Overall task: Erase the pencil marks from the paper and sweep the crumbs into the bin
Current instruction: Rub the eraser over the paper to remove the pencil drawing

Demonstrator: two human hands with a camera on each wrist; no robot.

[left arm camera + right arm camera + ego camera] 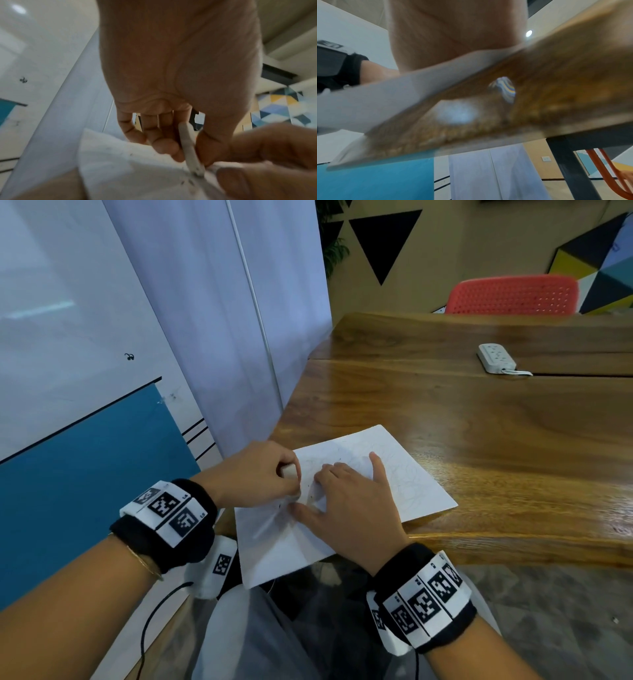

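Note:
A white sheet of paper [394, 474] with faint pencil scribbles lies on the corner of the wooden table [479, 440], its near part hanging over the edge. My left hand [267, 474] grips a white eraser [288, 471] and holds its tip on the paper's left side. In the left wrist view the eraser [187, 146] sits between thumb and curled fingers, with dark crumbs [187, 181] by its tip. My right hand [346, 501] rests on the paper beside the eraser, index finger stretched out. The right wrist view shows the paper [376, 97] from below, blurred.
A clear plastic bin liner [246, 638] sits below the table edge, under the overhanging paper. A white power strip [496, 358] lies far back on the table, with a red chair [513, 296] behind it. A white panel wall [205, 320] stands close on the left.

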